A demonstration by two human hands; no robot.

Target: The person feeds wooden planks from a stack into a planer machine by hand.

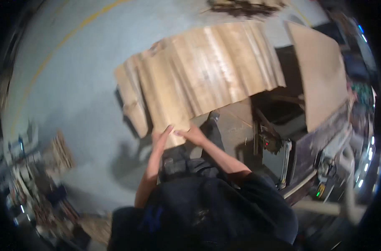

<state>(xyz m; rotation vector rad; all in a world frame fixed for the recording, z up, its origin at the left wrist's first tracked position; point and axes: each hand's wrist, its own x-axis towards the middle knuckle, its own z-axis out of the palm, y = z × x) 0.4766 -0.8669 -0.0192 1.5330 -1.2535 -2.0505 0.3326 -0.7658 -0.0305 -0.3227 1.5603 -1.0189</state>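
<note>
A long, pale wooden board (pixel 163 90) reaches from near my waist out over a row of other boards (pixel 215 62). On its near end, my left hand (pixel 160 137) grips the left edge with the thumb on top. Opposite it, my right hand (pixel 193 134) holds the right edge, thumb also on the upper face. The fingers under the board are hidden. A shorter, rough-edged board (pixel 135 113) lies slanted just left of the held one. The picture is somewhat blurred.
To the right stands a machine bench (pixel 305 146) with a large upright brown panel (pixel 322 75). Wood scraps (pixel 247 6) lie on the floor at the far side. Stacked wood pieces (pixel 61 150) and clutter fill the left. A yellow line (pixel 69 37) crosses the grey floor.
</note>
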